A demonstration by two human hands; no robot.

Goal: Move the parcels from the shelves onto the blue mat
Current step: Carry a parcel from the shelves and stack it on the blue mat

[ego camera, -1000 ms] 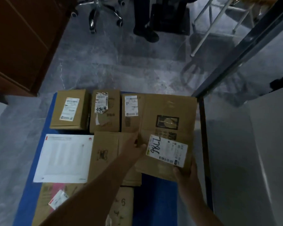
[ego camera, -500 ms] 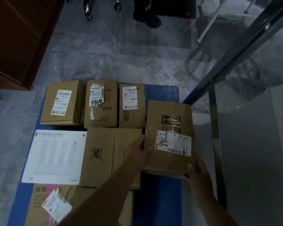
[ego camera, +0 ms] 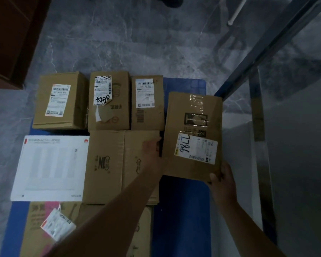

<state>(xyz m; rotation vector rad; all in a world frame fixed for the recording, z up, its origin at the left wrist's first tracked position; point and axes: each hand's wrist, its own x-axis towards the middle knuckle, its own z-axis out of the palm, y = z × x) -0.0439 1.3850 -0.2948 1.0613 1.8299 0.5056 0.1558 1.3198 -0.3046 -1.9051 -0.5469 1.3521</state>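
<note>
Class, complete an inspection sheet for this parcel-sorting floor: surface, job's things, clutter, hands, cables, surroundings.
Surface: blue mat on grey marbled floor.
Job's things: labelled parcel held at the mat's right side; row of three labelled boxes farthest; white box and flat carton nearer.
Clutter: nothing seen.
Hands: left hand grips the parcel's left edge; right hand grips its near right corner.
Cables: nothing seen.
Surroundings: wooden panel left, metal frame right.

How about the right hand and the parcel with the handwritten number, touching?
Touching. The head view shows the right hand gripping the near right corner of the parcel, thumb on its top face.
</note>
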